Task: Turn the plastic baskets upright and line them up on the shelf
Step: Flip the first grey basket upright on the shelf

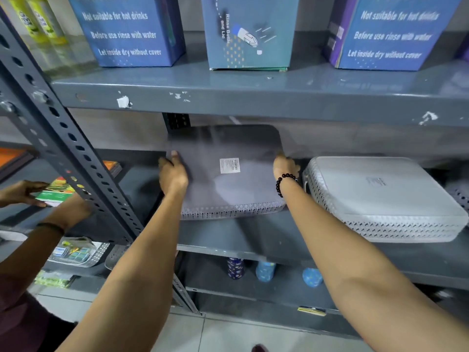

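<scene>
A grey plastic basket lies upside down on the middle shelf, its flat base with a white label facing me and its far edge blurred and tilted upward. My left hand grips its left side, and my right hand, with a black bead bracelet at the wrist, grips its right side. To the right a stack of white perforated baskets rests upside down on the same shelf. A further perforated basket peeks in at the far right edge.
The upper shelf hangs low over the baskets and carries blue boxes. A slotted steel upright stands left of my arm. Another person's hands handle books in the left bay. Bottles stand on the shelf below.
</scene>
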### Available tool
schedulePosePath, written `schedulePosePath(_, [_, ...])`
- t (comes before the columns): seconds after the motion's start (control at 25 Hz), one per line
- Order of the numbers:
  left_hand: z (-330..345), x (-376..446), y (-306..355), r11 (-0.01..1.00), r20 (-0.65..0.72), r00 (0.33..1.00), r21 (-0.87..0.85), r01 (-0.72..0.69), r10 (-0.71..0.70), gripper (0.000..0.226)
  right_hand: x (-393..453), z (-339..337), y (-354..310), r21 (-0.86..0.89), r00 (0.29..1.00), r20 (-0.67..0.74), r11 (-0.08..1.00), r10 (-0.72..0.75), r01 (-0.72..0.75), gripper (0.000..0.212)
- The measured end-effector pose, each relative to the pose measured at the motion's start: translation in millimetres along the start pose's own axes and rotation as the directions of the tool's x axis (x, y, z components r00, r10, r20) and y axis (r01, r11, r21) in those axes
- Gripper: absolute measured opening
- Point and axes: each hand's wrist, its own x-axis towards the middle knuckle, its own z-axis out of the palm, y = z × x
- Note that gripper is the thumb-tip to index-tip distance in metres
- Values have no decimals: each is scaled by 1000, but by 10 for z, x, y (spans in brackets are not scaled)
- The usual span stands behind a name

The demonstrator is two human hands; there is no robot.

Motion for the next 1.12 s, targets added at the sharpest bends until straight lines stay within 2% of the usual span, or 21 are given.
schedulePosePath(0.08, [-101, 69, 62, 967, 82, 996, -252, 41, -21, 60, -94, -101, 74, 135, 993, -18, 983, -120, 121, 34])
schedulePosePath(0.16, [-216, 112, 38, 848, 169, 984, -513, 132, -51, 58, -201, -197, 185, 464, 988, -7, 875, -156, 142, 22])
schedulePosePath(0.24, [-332, 110, -32, 740, 217, 975, -647, 185, -54, 43, -280, -312, 298, 638, 987, 60, 767, -146, 75, 25])
schedulePosePath(0.32, [-448, 82, -118, 672, 249, 966, -703, 231, -71, 47, -336, -410, 410, 657, 987, 90, 753, -131, 39, 39])
schedulePosePath(0.48, [-632, 59, -203, 628, 345, 932, -703, 334, -110, 48, -320, -552, 535, 627, 994, 101, 778, -36, -36, 61])
schedulePosePath(0.6, [-720, 2, -196, 692, 389, 916, -635, 343, -98, 58, -311, -663, 476, 562, 984, 180, 821, -4, -99, 66])
schedulePosePath(0.8, [-782, -107, -170, 752, 387, 918, -578, 317, -90, 70, -421, -742, 393, 484, 958, 285, 863, -3, -142, 42])
schedulePosePath(0.92, [-791, -188, -117, 781, 386, 917, -542, 311, -97, 73, -449, -743, 402, 577, 952, 302, 804, -48, -142, 22])
schedulePosePath(1.0, [-802, -235, -111, 812, 402, 912, -503, 295, -82, 64, -419, -755, 436, 605, 952, 295, 787, -81, -120, 25])
schedulePosePath(1.12, [-797, -295, -145, 793, 422, 898, -503, 344, -122, 39, -380, -746, 525, 516, 948, 306, 852, -85, -90, 27])
